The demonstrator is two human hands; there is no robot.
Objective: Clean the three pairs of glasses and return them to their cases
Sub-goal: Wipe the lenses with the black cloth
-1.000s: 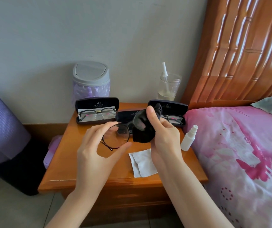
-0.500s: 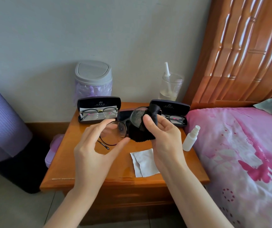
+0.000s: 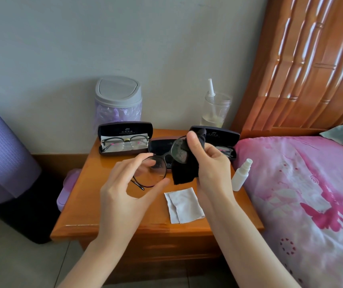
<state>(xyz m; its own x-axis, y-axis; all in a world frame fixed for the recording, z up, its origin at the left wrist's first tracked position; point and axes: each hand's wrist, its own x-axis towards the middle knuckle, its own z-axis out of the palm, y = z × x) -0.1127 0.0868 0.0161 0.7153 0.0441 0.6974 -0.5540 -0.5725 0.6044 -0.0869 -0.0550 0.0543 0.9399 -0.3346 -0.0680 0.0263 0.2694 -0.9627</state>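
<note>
Above the wooden nightstand (image 3: 95, 196) I hold round dark-rimmed glasses (image 3: 158, 169). My left hand (image 3: 125, 196) pinches the rim of the left lens between thumb and fingers. My right hand (image 3: 210, 165) pinches a black cloth (image 3: 185, 173) over the right lens, thumb on the front. An open black case (image 3: 125, 132) at the back left holds a second pair (image 3: 125, 142). Another open case (image 3: 222, 135) at the back right holds a third pair, mostly hidden by my right hand. A third dark case (image 3: 160, 143) lies between them, partly hidden behind the glasses.
A white cloth (image 3: 184, 205) lies near the nightstand's front. A small white spray bottle (image 3: 241, 175) stands at its right edge. A lidded bin (image 3: 118, 98) and a clear cup (image 3: 216, 111) stand at the back. A pink bed (image 3: 303, 194) lies to the right.
My right thumb and the black cloth have shifted on the right lens, so more of the lens shows. The glasses have tilted slightly. My left hand keeps its hold.
</note>
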